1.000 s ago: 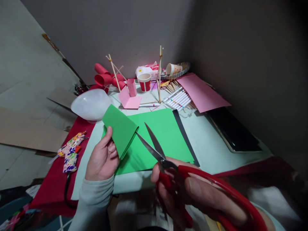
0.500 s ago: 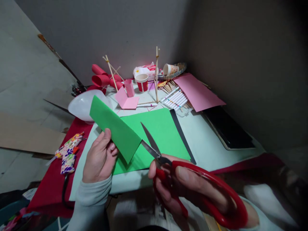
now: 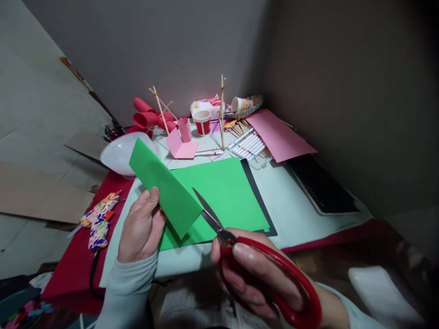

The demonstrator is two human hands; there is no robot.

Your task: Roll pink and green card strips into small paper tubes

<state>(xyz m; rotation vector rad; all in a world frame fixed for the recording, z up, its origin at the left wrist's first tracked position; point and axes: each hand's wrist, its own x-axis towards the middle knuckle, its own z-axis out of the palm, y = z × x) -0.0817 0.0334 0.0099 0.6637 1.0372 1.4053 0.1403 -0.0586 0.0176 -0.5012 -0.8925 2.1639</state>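
- Head camera view, lower left of the frame: the left hand (image 3: 140,228) holds a folded green paper piece (image 3: 164,187), its grip pinching the lower left edge with the thumb on top and the fingers behind.
- The folded piece is tilted, running from the upper left down to a corner near the centre of the frame, raised above the desk (image 3: 302,205).
- Lower centre to lower right: the right hand (image 3: 254,274) has its fingers through the red handles of the scissors (image 3: 240,246), its grip wrapped tight around them.
- The scissor blades are pressed together, or very nearly, and meet the right edge of the folded piece; the tips are hidden behind the paper.
- A large green sheet (image 3: 226,192) lies flat on the desk under the hands, with a black sheet (image 3: 255,187) showing along its right edge.
- A pink sheet (image 3: 279,137) and a row of white markers (image 3: 248,144) lie at the upper right of the green sheet.
- A red and white paper cup (image 3: 202,122), red paper rolls (image 3: 146,116) and upright wooden sticks (image 3: 222,112) stand at the back of the desk.
- A white balloon (image 3: 120,153) rests at the left, just behind the folded piece.
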